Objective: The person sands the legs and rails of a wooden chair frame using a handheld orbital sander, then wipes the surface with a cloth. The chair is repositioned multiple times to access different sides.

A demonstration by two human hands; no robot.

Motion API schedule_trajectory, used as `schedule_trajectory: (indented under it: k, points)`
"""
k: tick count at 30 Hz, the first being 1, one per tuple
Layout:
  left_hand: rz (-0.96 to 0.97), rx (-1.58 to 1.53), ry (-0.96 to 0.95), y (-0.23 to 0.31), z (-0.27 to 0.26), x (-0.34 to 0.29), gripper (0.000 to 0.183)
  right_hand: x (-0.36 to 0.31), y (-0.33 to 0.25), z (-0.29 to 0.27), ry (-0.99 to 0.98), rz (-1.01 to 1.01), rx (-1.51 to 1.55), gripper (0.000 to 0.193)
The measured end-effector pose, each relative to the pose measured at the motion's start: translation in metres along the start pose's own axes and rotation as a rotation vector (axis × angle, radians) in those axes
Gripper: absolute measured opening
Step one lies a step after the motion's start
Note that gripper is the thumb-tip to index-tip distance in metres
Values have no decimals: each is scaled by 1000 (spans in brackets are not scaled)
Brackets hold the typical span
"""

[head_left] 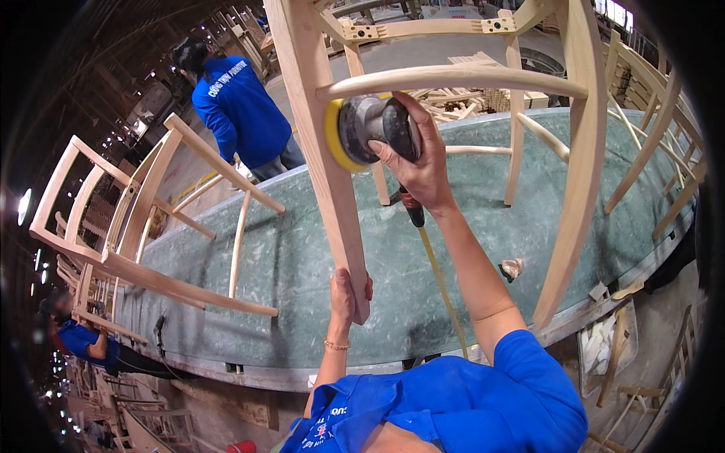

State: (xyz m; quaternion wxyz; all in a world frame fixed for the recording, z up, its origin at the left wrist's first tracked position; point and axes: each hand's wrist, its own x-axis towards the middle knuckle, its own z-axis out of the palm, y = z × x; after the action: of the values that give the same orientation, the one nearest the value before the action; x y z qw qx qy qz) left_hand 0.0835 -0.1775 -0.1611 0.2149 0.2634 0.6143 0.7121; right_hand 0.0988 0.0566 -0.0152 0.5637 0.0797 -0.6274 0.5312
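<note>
A bare wooden chair frame stands before me on a green-topped workbench. My right hand is wrapped round the body of an air-powered orbital sander, black and grey with a yellow pad. The pad's face lies against the inner side of the chair's left leg, just below a curved rail. From the sander a yellowish hose runs down toward the bench's near edge. Low on that same leg, close to its end, my left hand is closed round the wood.
Another chair frame lies on the bench's left end; more frames stand at the right. A crumpled scrap rests on the bench. A person in blue stands beyond it, another at far left. Wooden parts are piled behind.
</note>
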Motion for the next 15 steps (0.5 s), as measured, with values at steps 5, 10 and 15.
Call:
schedule_trajectory:
  k: [5,10,15]
  points:
    - [-12,37,12,2,-1,-2,80,26,18,1,93,-59,28,81]
    - [-8,14,11,2,0,-1,81,75,34,-7,76,-373,-200,86]
    - [-9,5,16,2,0,1,80,95,46,-8,130,-506,-299,86]
